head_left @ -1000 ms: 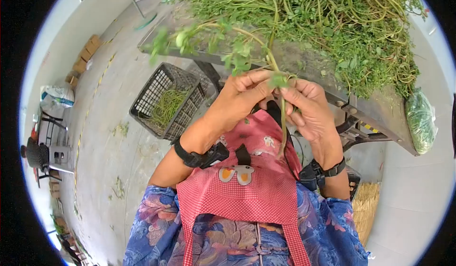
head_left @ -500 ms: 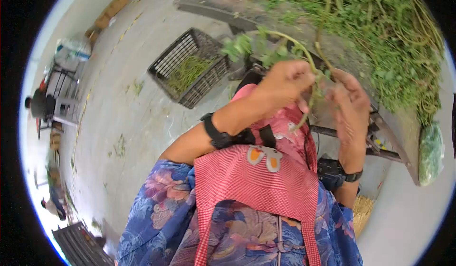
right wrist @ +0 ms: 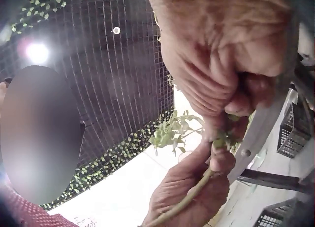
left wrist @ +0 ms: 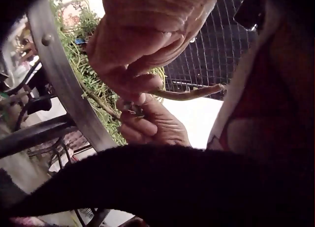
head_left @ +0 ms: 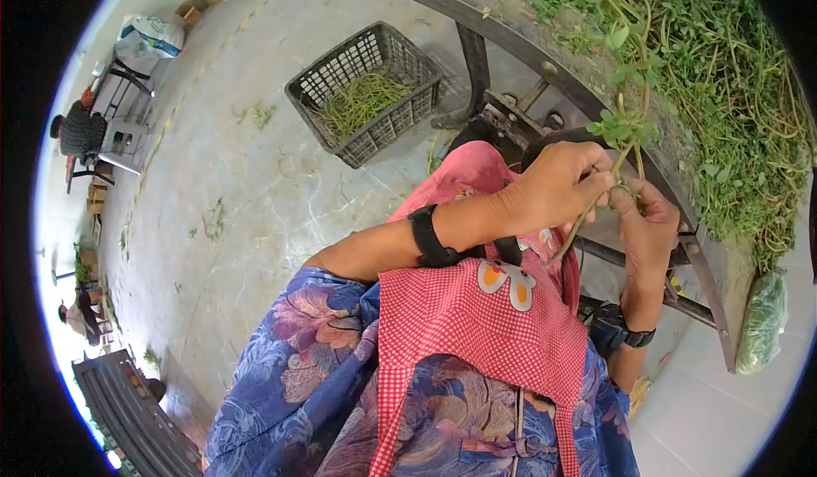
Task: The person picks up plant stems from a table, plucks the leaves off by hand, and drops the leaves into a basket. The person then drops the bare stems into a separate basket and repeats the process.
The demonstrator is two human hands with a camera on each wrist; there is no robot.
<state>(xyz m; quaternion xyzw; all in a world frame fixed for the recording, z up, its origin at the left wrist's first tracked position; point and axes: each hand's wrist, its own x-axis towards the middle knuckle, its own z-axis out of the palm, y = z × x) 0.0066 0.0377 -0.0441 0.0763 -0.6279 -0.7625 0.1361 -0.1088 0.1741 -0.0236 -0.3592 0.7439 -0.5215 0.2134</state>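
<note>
A leafy green plant stem (head_left: 579, 232) is held between my two hands, its bare end pointing down toward the apron. My left hand (head_left: 563, 189) pinches the stem between thumb and fingers. Right beside it, my right hand (head_left: 651, 226) pinches the stem's leafy part, with a bit of green at the fingertips. Leaves (head_left: 625, 128) rise above both hands, overlapping the table edge. In the left wrist view the stem's cut end (left wrist: 211, 90) sticks out past my fingers. The right wrist view has the stem (right wrist: 184, 200) running across my left hand.
A heap of leafy greens (head_left: 740, 111) covers the metal-edged table (head_left: 511, 30). A black plastic crate (head_left: 362, 141) with green stems stands on the floor to the left. A bagged bundle of greens (head_left: 763, 324) lies at the table's right end. Scattered leaves (head_left: 214, 220) dot the floor.
The head view has turned, so hands, crate and table sit differently in it. My right hand was apart from the stem's lower part half a second ago and now meets my left hand at it.
</note>
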